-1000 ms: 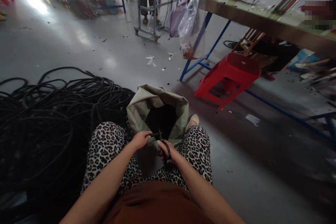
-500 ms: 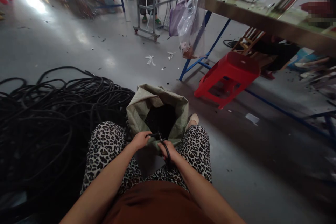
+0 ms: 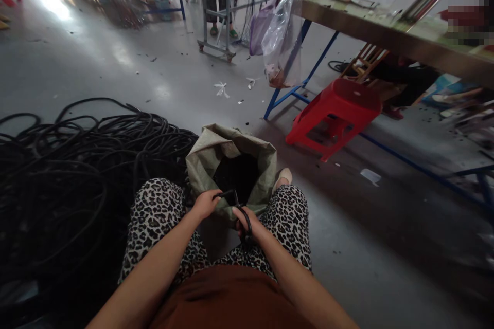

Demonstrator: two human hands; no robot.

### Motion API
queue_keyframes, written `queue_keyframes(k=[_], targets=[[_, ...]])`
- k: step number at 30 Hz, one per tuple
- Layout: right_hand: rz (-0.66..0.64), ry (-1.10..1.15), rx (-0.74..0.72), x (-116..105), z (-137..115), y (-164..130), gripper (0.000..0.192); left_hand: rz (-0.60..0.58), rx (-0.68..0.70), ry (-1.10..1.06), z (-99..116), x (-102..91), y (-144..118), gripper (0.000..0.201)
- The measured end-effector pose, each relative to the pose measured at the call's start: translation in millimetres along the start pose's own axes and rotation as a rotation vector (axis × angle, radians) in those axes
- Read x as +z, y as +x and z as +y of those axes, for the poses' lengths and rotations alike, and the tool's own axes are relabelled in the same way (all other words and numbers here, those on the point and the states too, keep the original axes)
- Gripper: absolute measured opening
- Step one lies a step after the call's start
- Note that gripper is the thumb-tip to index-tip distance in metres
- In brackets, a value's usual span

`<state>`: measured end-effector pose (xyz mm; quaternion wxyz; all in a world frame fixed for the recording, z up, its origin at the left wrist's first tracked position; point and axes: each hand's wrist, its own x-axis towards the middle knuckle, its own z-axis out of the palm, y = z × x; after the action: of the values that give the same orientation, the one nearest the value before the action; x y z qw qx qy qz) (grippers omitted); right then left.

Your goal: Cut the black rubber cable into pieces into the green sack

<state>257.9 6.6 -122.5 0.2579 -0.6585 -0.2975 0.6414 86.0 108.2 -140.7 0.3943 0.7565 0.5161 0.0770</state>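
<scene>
Between my knees stands an open woven sack, its rim folded outward and dark pieces lying inside. My left hand is closed on a black cord whose end points right over the sack's mouth. In my right hand is a pair of scissors with black handles. Their blades point up and away from me, close to the cord's end; whether they touch it I cannot tell. To the left lies a big tangled heap of black cord.
A red stool stands front right beside a long table with blue legs. Plastic bags hang from the table's corner. A wheeled metal rack and a person's legs are farther off. White scraps lie on the floor.
The scissors' blades have come together and turned slightly more upright. My left hand has shifted slightly up with the cord, which now slants up to the right.
</scene>
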Motion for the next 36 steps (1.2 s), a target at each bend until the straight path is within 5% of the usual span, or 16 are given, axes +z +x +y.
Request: queue_keyframes(k=[10,36], targets=[[-0.105,-0.023,0.008,1.4,4.1,1.6,0.041,-0.009,0.038,0.027,-3.4,2.3,-0.9,0.034],[-0.064,-0.086,0.02,4.8,2.5,8.8,0.035,-0.108,0.072,0.073,-0.4,4.0,-1.7,0.034]])
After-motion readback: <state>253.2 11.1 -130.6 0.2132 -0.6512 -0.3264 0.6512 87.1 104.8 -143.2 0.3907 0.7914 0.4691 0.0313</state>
